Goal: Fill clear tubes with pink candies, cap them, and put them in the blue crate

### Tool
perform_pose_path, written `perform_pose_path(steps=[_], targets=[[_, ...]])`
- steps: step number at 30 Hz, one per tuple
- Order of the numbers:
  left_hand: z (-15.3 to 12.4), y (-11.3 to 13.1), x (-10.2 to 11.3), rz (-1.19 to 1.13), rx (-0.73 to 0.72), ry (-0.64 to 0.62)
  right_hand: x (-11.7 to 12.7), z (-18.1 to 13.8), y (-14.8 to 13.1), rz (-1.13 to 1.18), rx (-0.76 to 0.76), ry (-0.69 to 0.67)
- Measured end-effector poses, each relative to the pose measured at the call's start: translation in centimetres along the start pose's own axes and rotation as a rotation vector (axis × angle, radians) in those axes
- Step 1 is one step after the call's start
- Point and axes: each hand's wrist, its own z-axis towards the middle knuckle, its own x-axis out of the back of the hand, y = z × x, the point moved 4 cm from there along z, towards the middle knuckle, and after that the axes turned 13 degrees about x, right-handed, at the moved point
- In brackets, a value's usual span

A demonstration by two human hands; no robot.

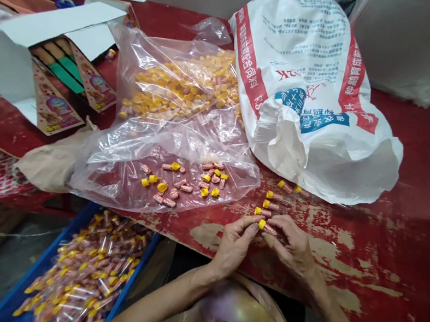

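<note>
My left hand (234,243) and my right hand (296,249) meet at the table's front edge. Between them is a small yellow-capped tube (268,227) with a pink speckled body. The left thumb and forefinger pinch at its yellow cap, while the right fingers close on the other end, partly hiding it. Just beyond my hands, several similar capped tubes (272,205) lie in a rough column, with clear plastic ends pointing right. To the left, loose yellow caps and pink pieces (180,184) are scattered on a clear plastic bag (114,165).
Yellow-capped pieces (187,84) fill the clear bag's far part. A white printed sack (301,48) lies behind my hands. An open carton (22,49) stands at left. Below the red table (407,228), a blue crate (30,267) holds many capped tubes.
</note>
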Motion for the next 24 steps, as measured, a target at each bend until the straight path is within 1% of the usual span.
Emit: perform_pose_path(steps=[3,6,9,12,15,17,21,23,24], targets=[[-0.5,-0.4,-0.4,0.072,0.017,-0.033,-0.2,-0.3,-0.2,-0.121,0.029,-0.009],[-0.5,-1.0,-0.8,0.092,0.042,-0.079,-0.2,-0.7,0.0,-0.226,0.050,-0.096],[-0.2,-1.6,-1.2,0.062,0.056,-0.144,0.2,-1.2,0.5,-0.248,0.033,-0.171],[0.2,-2.2,-1.7,0.018,0.072,-0.195,0.6,-1.7,0.6,-0.277,0.015,-0.194],[0.4,-2.5,-1.8,-0.017,0.079,-0.202,1.0,-2.0,0.4,-0.370,0.010,-0.186],[0.4,-2.8,-1.9,-0.031,0.092,-0.213,1.3,-2.1,0.5,-0.353,0.006,-0.176],[0.8,-3.5,-2.2,-0.005,0.121,-0.260,1.9,-2.2,1.5,-0.129,-0.083,-0.171],[1.2,-3.7,-2.4,0.108,0.083,-0.257,2.1,-2.5,2.0,-0.146,-0.118,-0.227],[1.4,-3.7,-2.6,0.203,0.040,-0.260,2.0,-2.7,2.2,-0.205,-0.125,-0.302]])
